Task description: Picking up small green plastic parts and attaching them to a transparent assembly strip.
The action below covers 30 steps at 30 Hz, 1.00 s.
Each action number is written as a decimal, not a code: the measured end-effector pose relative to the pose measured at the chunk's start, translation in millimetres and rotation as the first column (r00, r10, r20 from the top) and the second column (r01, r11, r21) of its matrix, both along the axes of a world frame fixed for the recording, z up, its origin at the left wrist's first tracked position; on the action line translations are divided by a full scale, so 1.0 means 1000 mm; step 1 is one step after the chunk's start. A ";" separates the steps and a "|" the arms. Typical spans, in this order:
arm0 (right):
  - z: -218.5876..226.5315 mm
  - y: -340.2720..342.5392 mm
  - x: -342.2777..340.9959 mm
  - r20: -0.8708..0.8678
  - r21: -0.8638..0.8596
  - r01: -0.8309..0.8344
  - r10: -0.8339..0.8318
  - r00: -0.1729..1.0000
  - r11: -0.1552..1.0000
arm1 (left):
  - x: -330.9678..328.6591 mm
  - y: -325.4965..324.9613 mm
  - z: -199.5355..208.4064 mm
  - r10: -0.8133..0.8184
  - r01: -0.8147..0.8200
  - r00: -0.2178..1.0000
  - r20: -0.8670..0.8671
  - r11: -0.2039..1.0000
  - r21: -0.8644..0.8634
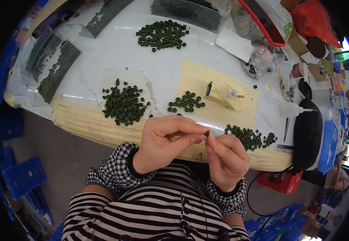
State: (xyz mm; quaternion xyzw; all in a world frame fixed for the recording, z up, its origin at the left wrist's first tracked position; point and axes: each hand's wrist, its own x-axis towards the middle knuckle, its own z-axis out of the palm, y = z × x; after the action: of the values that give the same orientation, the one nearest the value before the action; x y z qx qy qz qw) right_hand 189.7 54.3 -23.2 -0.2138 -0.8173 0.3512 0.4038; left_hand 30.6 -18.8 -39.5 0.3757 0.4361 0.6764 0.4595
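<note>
One small green piece sits where both hands meet

The white-topped counter [118, 42] spans the view, its near edge wrapped in a cream padded roll [76, 122]. On it, right of the middle, lies a pale yellow sheet [191, 74] bearing a small cream block [222, 94]. Around these lie dark green button-like pieces: a left pile [123, 105] up and to the left of the left hand [158, 138], a far pile [162, 34] well beyond both hands, a right pile [244, 135] just beyond the right hand [228, 158], and a small cluster [187, 102] ahead of the meeting fingertips, partly on the sheet.

The two hands come together above the near edge, fingertips facing each other. The left grip is pinched, thumb and forefinger pressed on a single dark green piece [207, 134] at their tips. The right forefinger comes up to that piece from the right and slightly nearer the body, seemingly touching it; whether the right thumb also bears on it, I cannot tell.

So the piece lies at the right end of the left grip and up-left of the right hand, with neither set of fingertips clearly nearer. Only a sliver of it shows between the fingers, too little to read which way its long axis or its face points
</note>
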 end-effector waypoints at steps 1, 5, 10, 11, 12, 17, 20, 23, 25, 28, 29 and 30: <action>0.001 0.000 0.000 0.008 0.004 0.001 -0.001 1.000 1.000 | 0.001 0.000 0.000 0.007 -0.007 1.000 0.011 1.000 0.002; 0.014 0.009 0.000 -0.019 0.008 0.062 -0.061 0.998 0.998 | -0.001 0.000 0.006 -0.021 0.030 0.985 0.169 0.998 -0.056; 0.026 0.048 -0.005 0.038 0.168 0.365 -0.376 0.926 0.916 | -0.007 0.002 0.002 -0.139 0.170 0.840 0.525 0.985 -0.011; 0.029 0.054 -0.008 0.069 0.182 0.378 -0.396 0.916 0.908 | -0.008 0.003 -0.002 -0.168 0.193 0.788 0.593 0.981 0.021; 0.029 0.057 -0.011 0.092 0.175 0.374 -0.393 0.915 0.911 | -0.009 0.003 -0.003 -0.178 0.199 0.770 0.612 0.979 0.035; 0.025 0.062 -0.016 0.096 0.198 0.368 -0.392 0.915 0.908 | -0.010 0.003 -0.008 -0.213 0.215 0.709 0.672 0.973 0.081; 0.037 0.050 -0.014 -0.064 0.232 0.462 -0.460 0.886 0.856 | -0.010 0.002 -0.009 -0.219 0.206 0.698 0.682 0.973 0.101; 0.043 0.035 -0.014 -0.154 0.126 0.323 -0.303 0.941 0.938 | -0.009 0.003 -0.005 -0.175 0.196 0.741 0.648 0.980 0.041; 0.038 0.029 -0.015 -0.188 -0.009 0.133 -0.133 0.973 0.991 | -0.010 0.003 -0.008 -0.206 0.213 0.718 0.665 0.974 0.073; 0.033 0.020 -0.025 -0.294 -0.286 -0.036 -0.052 0.954 0.957 | -0.011 0.003 -0.009 -0.225 0.222 0.695 0.683 0.970 0.094; 0.032 0.020 -0.025 -0.293 -0.303 -0.073 -0.020 0.956 0.950 | -0.010 0.003 -0.008 -0.228 0.223 0.689 0.688 0.970 0.098; 0.030 0.019 -0.025 -0.292 -0.303 -0.073 -0.020 0.956 0.950 | -0.010 0.004 -0.008 -0.227 0.220 0.690 0.687 0.970 0.099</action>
State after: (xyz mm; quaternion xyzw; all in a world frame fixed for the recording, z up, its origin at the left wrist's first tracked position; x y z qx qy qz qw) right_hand 164.6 73.6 6.7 -0.2094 -0.6861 0.5085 0.4763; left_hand 20.4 -15.3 -47.7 0.1471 0.1801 0.7087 0.6661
